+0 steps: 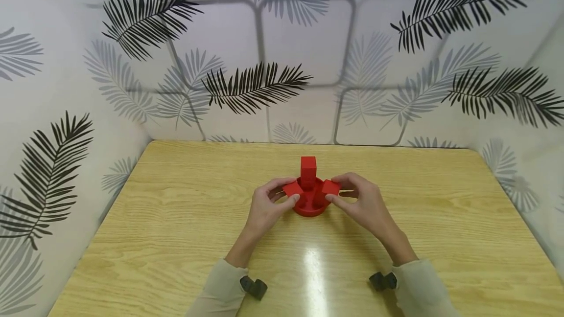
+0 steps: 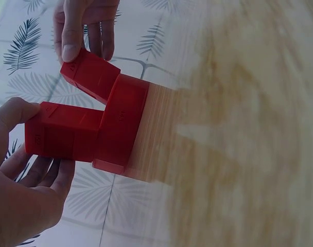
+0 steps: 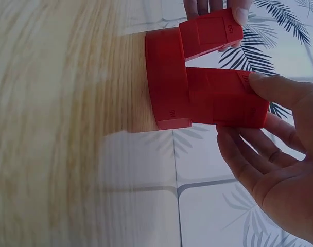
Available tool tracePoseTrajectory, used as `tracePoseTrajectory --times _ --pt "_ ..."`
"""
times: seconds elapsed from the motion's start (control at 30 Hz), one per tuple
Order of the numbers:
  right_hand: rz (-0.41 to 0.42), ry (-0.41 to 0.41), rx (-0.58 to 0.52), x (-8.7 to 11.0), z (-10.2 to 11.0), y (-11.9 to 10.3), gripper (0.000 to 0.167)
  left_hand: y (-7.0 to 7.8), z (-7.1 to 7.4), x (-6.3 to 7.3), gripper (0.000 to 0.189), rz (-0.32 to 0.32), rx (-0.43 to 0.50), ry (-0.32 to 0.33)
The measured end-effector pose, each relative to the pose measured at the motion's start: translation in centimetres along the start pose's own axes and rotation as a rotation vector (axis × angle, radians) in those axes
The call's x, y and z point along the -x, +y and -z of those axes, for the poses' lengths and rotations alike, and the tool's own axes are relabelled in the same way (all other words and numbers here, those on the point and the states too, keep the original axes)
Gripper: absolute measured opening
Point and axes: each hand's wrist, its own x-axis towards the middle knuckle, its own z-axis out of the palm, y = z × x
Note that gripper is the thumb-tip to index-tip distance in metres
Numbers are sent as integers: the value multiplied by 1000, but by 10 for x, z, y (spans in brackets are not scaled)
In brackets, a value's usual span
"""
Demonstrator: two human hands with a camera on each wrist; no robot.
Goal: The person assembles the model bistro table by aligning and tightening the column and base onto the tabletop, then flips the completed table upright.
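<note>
A shallow round red tray [image 1: 310,213] sits on the table with three red rectangular blocks rising from it. My left hand [image 1: 266,207] grips the upper end of the left block [image 1: 293,189], thumb on one side and fingers on the other. On the opposite side, my right hand [image 1: 363,204] pinches the top of the right block [image 1: 331,187] the same way. Both held blocks lean outward, their lower ends at the tray; the left wrist view shows the left block [image 2: 64,131] meeting its rim. The back block [image 1: 308,166] stands upright, untouched by either hand.
The wood-grain table [image 1: 176,238] spreads around the tray. Behind it and at both sides stand walls covered in leaf-patterned paper [image 1: 304,111]. A small black device [image 1: 253,287] is on the left wrist, and another black device [image 1: 383,281] on the right.
</note>
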Motion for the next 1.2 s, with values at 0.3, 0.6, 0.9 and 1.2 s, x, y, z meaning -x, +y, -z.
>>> tracePoseTrajectory --times 0.3,0.6,0.9,1.2 --pt "-5 40 28 1 -6 -2 39 0 0 1 36 1 12 10" --pt "10 98 103 0 -13 -5 37 -1 0 0 36 -1 21 16" --pt "27 154 117 1 -18 -4 35 -1 -1 1 36 -11 10 22" --pt "44 192 157 1 -21 -5 34 0 -2 2 35 -3 -11 40"
